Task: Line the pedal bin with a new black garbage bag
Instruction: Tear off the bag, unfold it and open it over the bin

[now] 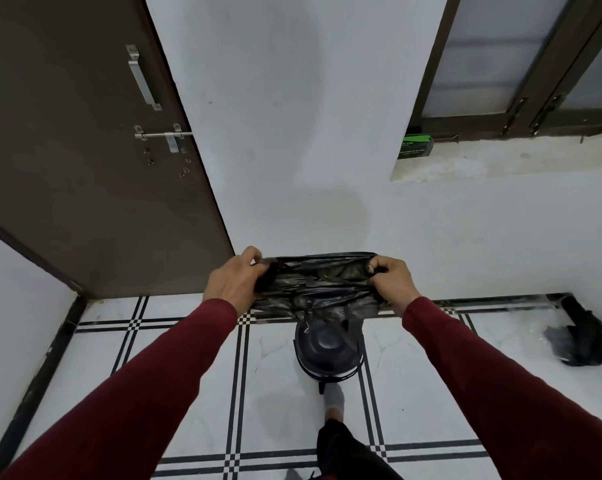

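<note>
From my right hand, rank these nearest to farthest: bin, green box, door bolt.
From the right hand:
1. Bin, just below, left of the hand.
2. Green box, up on the window ledge.
3. Door bolt, far left on the door.

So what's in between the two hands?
In the head view, the black garbage bag stretches between the left hand and the right hand, both gripping its edges above the pedal bin.
</note>
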Tool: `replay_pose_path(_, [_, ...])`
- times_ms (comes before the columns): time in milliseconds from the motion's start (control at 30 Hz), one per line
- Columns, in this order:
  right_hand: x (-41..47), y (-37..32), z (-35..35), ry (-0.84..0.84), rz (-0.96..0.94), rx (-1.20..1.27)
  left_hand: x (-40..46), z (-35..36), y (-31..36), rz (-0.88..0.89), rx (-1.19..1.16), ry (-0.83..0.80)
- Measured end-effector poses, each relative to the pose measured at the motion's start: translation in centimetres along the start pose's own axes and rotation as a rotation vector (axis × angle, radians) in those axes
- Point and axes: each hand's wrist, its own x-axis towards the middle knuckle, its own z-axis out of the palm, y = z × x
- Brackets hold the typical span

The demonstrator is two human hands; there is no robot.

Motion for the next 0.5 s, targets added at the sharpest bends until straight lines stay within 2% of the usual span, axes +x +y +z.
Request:
replay_pose_path(100, [0.6, 0.6, -0.3, 0.012, 0.02, 0.064, 0.1, -0.2, -0.8, -0.134, 0.065, -0.017])
replay_pose_path(200, [0.1, -0.2, -0.6, -0.041, -0.011, 0.111, 0.3, -0.3, -0.3, -0.254, -0.044, -0.039])
replay_pose_path(300, [-0.1, -0.7, -0.5, -0.171, -0.064, 0.171, 1.3, -0.6, 0.9, -0.233, -0.3, -0.008])
replay_pose_path(367, [0.0, -0.9, -0.3, -0.251, -0.076, 0.233, 2.1, -1.1, 2.2, -0.245, -0.58, -0.005])
replay_pose_path(500, [0.6, -1.3, 0.1, -0.273, -0.066, 0.278, 3.2, -1.6, 5.3, -0.354, -1.001, -0.121])
